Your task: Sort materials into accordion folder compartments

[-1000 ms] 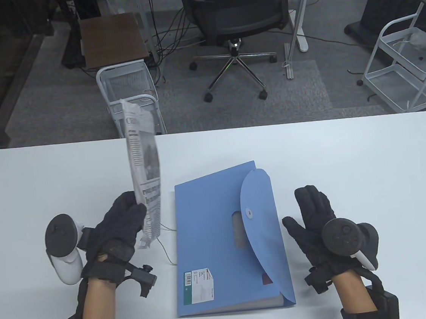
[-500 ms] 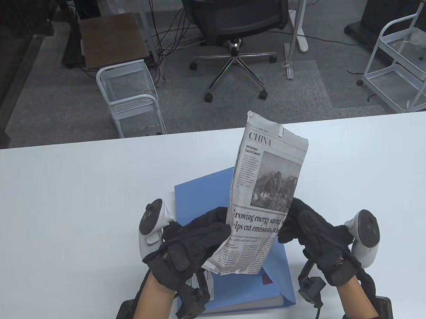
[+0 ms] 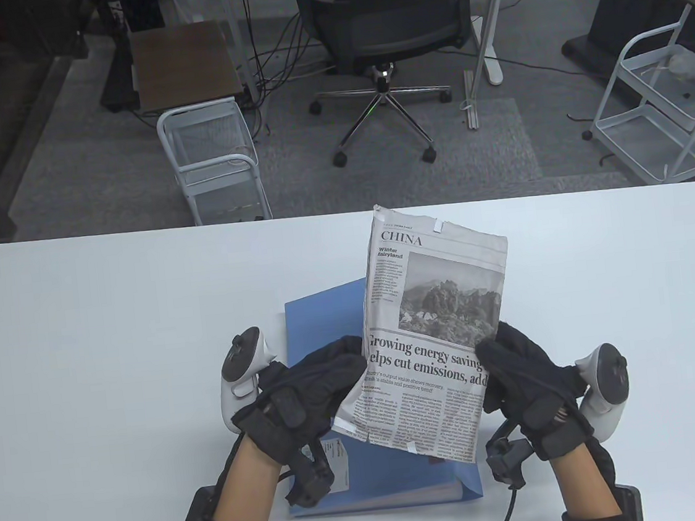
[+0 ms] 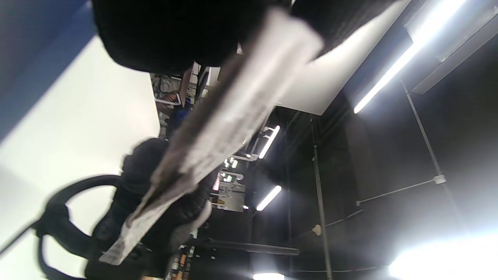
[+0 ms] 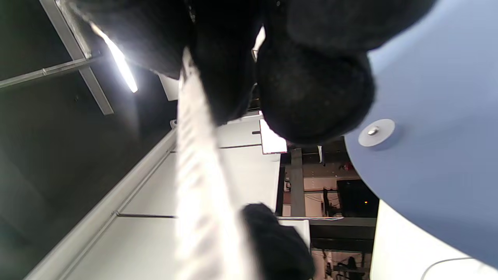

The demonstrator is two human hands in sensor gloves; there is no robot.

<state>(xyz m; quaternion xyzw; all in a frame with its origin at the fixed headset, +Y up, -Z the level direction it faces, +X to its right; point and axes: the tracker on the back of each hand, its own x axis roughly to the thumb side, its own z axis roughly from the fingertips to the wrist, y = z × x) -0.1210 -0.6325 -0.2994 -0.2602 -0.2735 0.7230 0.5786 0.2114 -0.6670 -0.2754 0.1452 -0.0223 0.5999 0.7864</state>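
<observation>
A folded newspaper (image 3: 432,326) is held up above the blue accordion folder (image 3: 322,313), which lies shut on the white table (image 3: 82,338). My left hand (image 3: 329,380) grips the paper's left edge and my right hand (image 3: 510,361) grips its right edge. In the left wrist view the paper (image 4: 233,112) shows edge-on, with the right hand (image 4: 144,167) beyond it. In the right wrist view the paper's edge (image 5: 198,182) runs down beside the folder's flap (image 5: 428,155) and its snap button (image 5: 375,131). Most of the folder is hidden behind the paper and hands.
A label sticker (image 3: 339,460) sits on the folder's near left corner. Beyond the table's far edge stand an office chair (image 3: 386,39), a white wire cart (image 3: 213,163) and another white cart (image 3: 660,109) at the right.
My left hand carried the newspaper from the folder's left to above it, and my right hand rose from the table and took its right edge. The paper has since turned flatter towards the camera.
</observation>
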